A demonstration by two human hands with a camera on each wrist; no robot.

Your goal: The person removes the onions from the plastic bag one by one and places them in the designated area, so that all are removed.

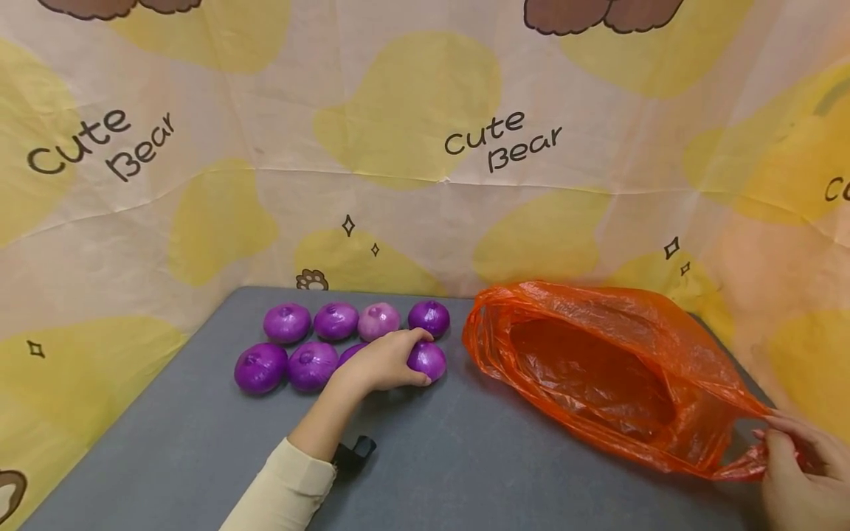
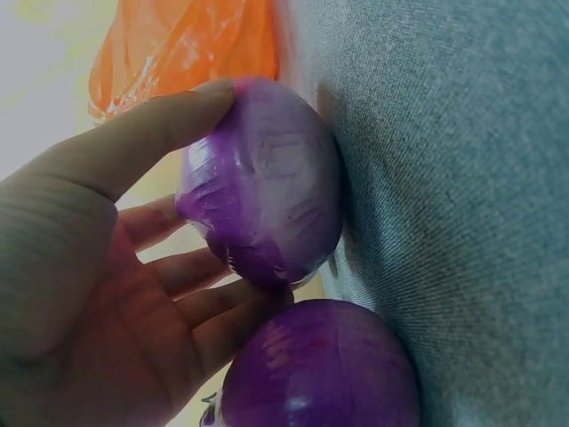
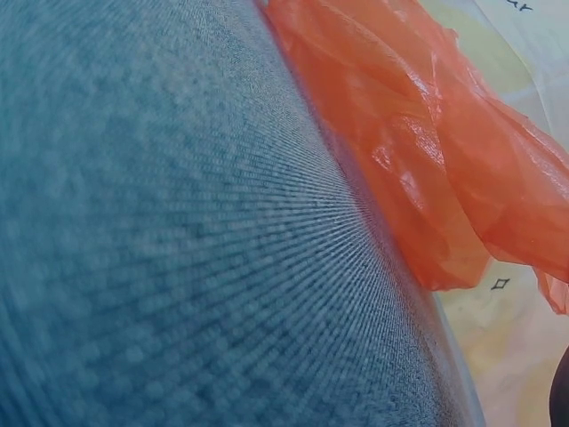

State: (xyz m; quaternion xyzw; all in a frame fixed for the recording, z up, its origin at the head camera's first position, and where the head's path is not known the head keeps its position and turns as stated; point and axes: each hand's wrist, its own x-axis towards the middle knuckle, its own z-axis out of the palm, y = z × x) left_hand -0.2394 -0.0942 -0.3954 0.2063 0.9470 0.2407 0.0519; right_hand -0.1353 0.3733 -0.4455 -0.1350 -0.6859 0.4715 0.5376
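Purple onions (image 1: 287, 323) with a shiny wrapped look lie in two rows on the grey table. My left hand (image 1: 385, 360) grips the onion (image 1: 428, 361) at the right end of the front row. In the left wrist view, the thumb and fingers curl round this onion (image 2: 267, 169), and another onion (image 2: 320, 369) sits close beside it. To the right lies an orange plastic bag (image 1: 598, 369), its mouth spread wide. At the right edge my right hand (image 1: 800, 464) pinches the bag's handle. The right wrist view shows the bag (image 3: 400, 151) but not the fingers' hold.
A grey cloth-like surface covers the table (image 1: 465, 464). Behind it hangs a pink and yellow printed backdrop (image 1: 398, 110), which also runs along both sides. A black strap (image 1: 355, 453) shows at the left wrist.
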